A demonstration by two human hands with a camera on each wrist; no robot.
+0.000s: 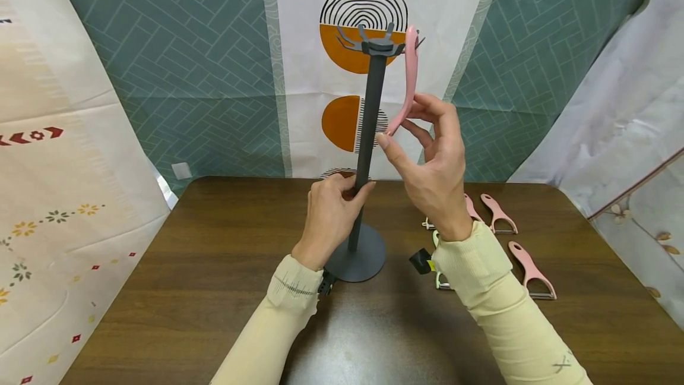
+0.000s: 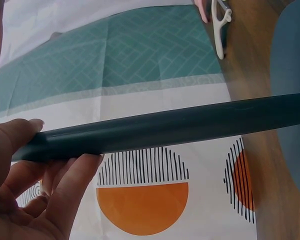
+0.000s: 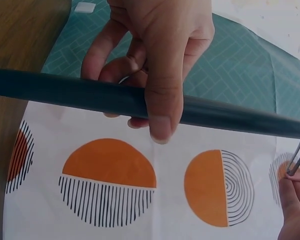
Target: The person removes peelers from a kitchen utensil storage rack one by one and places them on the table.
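Observation:
A dark grey stand with a ring of hooks (image 1: 380, 46) rises from a round base (image 1: 369, 257). My left hand (image 1: 328, 212) grips its pole (image 2: 180, 127) low down, thumb on one side and fingers round the other. Beside the upper pole, my right hand (image 1: 438, 165) pinches the lower end of a pink peeler (image 1: 411, 70) between thumb and fingers. The peeler's handle reaches up to a hook on the right; whether the hook passes through its hole cannot be told. The peeler's metal blade (image 3: 299, 155) shows at the right wrist view's edge.
On the table (image 1: 230, 254), right of the base, lie pink peelers (image 1: 497, 212) and a green-edged one (image 1: 439, 281) partly behind my right forearm. Another pink peeler (image 1: 529, 266) lies nearer. A patterned cloth (image 1: 203, 76) hangs behind the table.

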